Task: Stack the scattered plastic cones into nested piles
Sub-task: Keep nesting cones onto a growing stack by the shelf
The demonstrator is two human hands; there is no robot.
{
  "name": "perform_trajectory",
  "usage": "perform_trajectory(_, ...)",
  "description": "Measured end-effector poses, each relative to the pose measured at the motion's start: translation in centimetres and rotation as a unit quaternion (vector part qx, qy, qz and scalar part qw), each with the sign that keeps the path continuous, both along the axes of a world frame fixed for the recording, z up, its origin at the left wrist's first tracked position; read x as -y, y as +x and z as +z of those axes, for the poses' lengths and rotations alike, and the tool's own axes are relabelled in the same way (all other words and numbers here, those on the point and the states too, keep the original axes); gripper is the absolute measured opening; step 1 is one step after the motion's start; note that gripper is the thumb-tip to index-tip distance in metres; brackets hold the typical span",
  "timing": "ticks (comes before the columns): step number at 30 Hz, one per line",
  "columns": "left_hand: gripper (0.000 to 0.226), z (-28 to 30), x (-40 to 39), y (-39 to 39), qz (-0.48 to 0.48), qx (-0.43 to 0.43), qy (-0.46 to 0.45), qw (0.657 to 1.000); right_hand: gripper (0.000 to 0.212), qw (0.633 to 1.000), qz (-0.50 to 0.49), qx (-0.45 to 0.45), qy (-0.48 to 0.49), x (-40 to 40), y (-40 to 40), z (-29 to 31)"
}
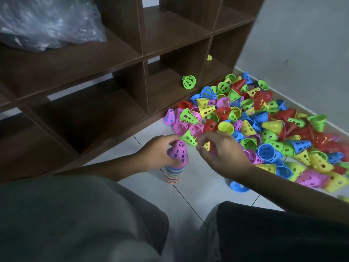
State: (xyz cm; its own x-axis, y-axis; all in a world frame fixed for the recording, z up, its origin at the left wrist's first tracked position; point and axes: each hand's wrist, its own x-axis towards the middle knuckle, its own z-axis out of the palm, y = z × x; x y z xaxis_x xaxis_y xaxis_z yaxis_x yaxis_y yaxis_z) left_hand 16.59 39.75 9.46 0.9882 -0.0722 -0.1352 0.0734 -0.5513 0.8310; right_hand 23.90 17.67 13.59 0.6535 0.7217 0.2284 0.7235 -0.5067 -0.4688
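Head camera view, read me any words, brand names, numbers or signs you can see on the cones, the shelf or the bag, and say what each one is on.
None: no readable text in this view.
Plastic cones: plain colours with holes, no print visible.
Nested stack: coloured rims only.
Wooden shelf: no label showing.
Plastic bag: too blurred to tell if printed.

Readable text: we find none | cones (264,118): we see only plain colours and punched holes, no print | shelf unit (132,53): bare wood grain, no label | plastic bag (47,21): blurred, so any print there may escape us | floor tiles (198,186): unmarked
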Motion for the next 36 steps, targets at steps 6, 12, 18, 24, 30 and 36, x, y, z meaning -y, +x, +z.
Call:
perform_trajectory(6, 0.077, 4.8, -1.0, 1.9, -0.089, -0.017, 0.086, 0.992, 0.036, 0.934, -0.075, -0.328, 0.118, 0.4, 2.2, 5.9)
perform_trajectory(12, 0.081, 17.3, -0.7, 3.4, -0.163, -0.031, 0.202, 0.965, 0.033, 0.913, -0.100, -0.373, 0.133, 0.8, 3.7, 12.8)
perform_trajectory(18, 0.104, 22.4, 2.7, 1.9, -0.166, -0.006, 0.208, 0.964, 0.033, 0.896, -0.130, -0.391, 0.164, 1.8, 3.0, 17.3)
perform_trajectory(24, 0.092, 19.5, 5.5, 0.8, -0.069, 0.106, 0.100, 0.987, 0.025, 0.846, -0.215, -0.421, 0.246, 0.7, 1.8, 15.9)
perform_trajectory(30, 0.045, 15.4, 6.7, 1.5, -0.015, 0.186, 0.028, 0.982, 0.034, 0.827, -0.276, -0.426, 0.240, -0.4, 2.5, 13.5)
perform_trajectory(36, 0.036, 11.6, 4.9, 1.1, 0.045, 0.107, 0.080, 0.990, 0.018, 0.858, -0.271, -0.416, 0.131, 1.9, 1.8, 11.3)
